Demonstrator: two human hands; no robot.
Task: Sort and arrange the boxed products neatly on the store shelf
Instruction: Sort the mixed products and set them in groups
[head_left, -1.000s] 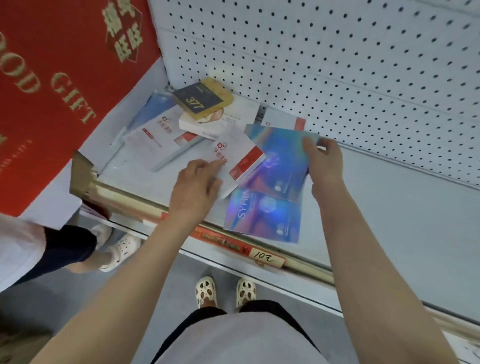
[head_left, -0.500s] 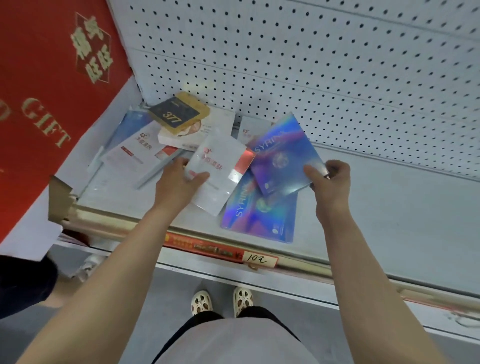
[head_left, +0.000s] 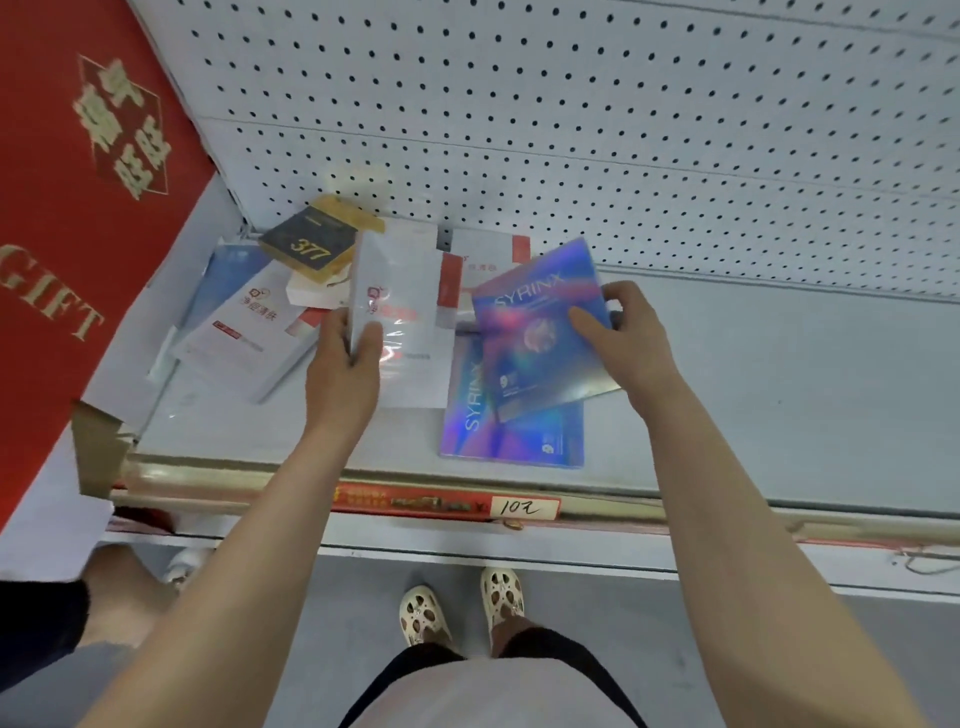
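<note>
The left hand (head_left: 340, 374) grips a white box (head_left: 402, 322) by its edge, and the right hand (head_left: 626, 338) pinches a shiny blue box (head_left: 540, 332) above its twin (head_left: 511, 431) lying on the shelf (head_left: 753, 395). Either slick box could slip and tumble into the leaning pile at the back left. The grey shelf has a pegboard back (head_left: 623, 130); a red gift sign (head_left: 67, 208) stands at its left.

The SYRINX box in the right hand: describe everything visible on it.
The SYRINX box is flat, glossy, holographic blue-purple with pink glints, white lettering and a round emblem. The right hand grips its right edge, thumb on the face. It is tilted, lifted above a second, matching box lying flat on the shelf.
</note>
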